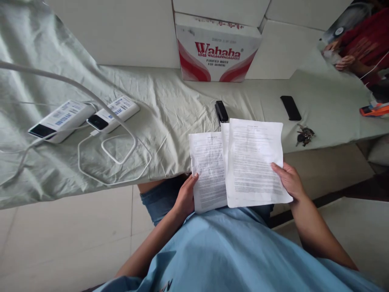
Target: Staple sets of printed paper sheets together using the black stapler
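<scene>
My left hand (186, 195) is closed on the left edge of a printed sheet of paper (208, 170), thumb on top. My right hand (289, 178) pinches the right edge of more printed sheets (255, 162), which overlap the left sheet. The pages look slightly creased, and their text is too small to read. Both lots are held over my lap at the table's front edge. A black stapler (221, 111) lies just beyond the papers, its near end partly hidden by them.
On the cloth-covered table (170, 113) lie two white power banks (62, 121) with cables at left. A black phone-like object (290, 108) and keys (305, 135) lie at right. A Wahaha box (217, 50) stands behind. Another person's hands (340, 56) show at upper right.
</scene>
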